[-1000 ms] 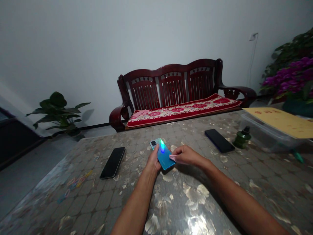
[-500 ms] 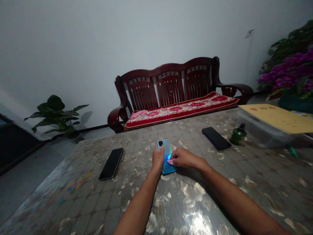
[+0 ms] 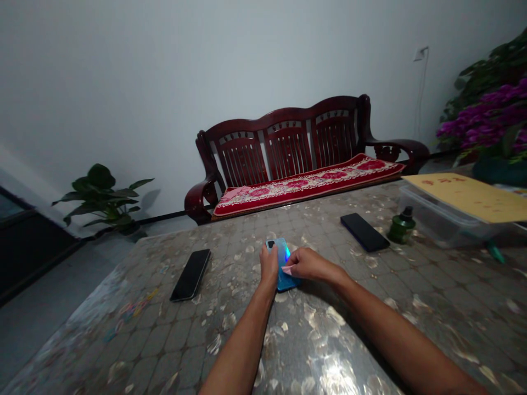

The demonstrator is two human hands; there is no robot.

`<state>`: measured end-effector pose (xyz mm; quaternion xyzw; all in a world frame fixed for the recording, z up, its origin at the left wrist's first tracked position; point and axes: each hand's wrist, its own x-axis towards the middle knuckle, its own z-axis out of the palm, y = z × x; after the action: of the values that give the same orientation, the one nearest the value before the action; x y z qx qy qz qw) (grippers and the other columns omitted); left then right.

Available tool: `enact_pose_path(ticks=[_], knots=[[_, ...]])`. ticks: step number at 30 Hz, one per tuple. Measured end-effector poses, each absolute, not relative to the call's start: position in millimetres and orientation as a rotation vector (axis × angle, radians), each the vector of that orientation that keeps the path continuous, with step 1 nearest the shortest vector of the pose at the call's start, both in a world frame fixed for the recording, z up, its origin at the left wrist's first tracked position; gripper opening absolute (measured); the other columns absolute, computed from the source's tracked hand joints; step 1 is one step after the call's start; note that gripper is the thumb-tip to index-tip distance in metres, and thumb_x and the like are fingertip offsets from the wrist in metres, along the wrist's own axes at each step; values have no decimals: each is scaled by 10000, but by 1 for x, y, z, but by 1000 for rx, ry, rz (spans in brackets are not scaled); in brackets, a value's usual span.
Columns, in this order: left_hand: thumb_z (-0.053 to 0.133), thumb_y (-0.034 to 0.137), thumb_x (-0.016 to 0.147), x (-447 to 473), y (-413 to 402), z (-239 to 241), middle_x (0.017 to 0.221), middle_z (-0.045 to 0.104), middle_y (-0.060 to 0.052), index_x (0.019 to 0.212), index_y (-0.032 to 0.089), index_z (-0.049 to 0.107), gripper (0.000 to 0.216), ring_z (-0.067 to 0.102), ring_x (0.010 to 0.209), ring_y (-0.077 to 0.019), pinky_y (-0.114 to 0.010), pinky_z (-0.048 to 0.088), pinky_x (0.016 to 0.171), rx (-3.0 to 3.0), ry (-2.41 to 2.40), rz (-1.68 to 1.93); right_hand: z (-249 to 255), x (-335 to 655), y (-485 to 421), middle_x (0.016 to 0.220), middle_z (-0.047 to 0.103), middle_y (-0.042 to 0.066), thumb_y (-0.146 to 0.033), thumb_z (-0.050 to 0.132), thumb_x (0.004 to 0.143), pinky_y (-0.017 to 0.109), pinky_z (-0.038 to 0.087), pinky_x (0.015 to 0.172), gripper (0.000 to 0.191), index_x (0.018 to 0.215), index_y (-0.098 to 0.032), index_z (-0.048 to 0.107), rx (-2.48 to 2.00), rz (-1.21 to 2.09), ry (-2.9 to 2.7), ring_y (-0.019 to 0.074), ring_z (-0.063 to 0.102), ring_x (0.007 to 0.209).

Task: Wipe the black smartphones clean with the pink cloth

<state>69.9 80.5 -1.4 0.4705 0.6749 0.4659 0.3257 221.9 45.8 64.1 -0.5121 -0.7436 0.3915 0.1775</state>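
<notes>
Under pink cloth [image 3: 287,270] in pinched right fingers [image 3: 297,259], blue phone [image 3: 282,258] in curled left fingers [image 3: 264,256].

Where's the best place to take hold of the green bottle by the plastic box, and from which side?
Probably around the body of the green bottle, below its dark narrower cap, coming from the near left. It stands upright with a rounded, wider body, and the plastic box sits close on its right, while the black phone on its left lies flat and low.
</notes>
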Motion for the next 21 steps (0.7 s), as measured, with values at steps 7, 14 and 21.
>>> enact_pose_path(ticks=[7, 14, 21], knots=[[417, 410, 968, 73, 81, -5, 1611, 344, -153, 1440, 165, 453, 533, 224, 1528, -238, -376, 166, 1233, 1340, 1682, 1160, 57, 226, 48, 601, 621, -8, -305, 670, 749, 227, 277, 513, 202, 734, -139, 784, -1461, 1098, -2065, 114, 492, 557], [412, 464, 974, 80, 84, -8, 1632, 311, -116, 1416, 210, 505, 518, 135, 1549, -242, -414, 101, 1246, 1395, 1649, 1114, 57, 228, 46, 644, 662, 15, -278, 678, 747, 227, 285, 525, 175, 730, -139, 783, -1485, 1023, -2070, 126, 519, 588], [427, 445, 979, 86, 81, -9, 1613, 352, -116, 1398, 222, 544, 489, 195, 1536, -259, -432, 100, 1248, 1370, 1601, 1177, 62, 223, 44, 633, 661, 23, -261, 679, 744, 237, 286, 536, 160, 745, -142, 786, -1554, 970, -2086, 129, 502, 570]])
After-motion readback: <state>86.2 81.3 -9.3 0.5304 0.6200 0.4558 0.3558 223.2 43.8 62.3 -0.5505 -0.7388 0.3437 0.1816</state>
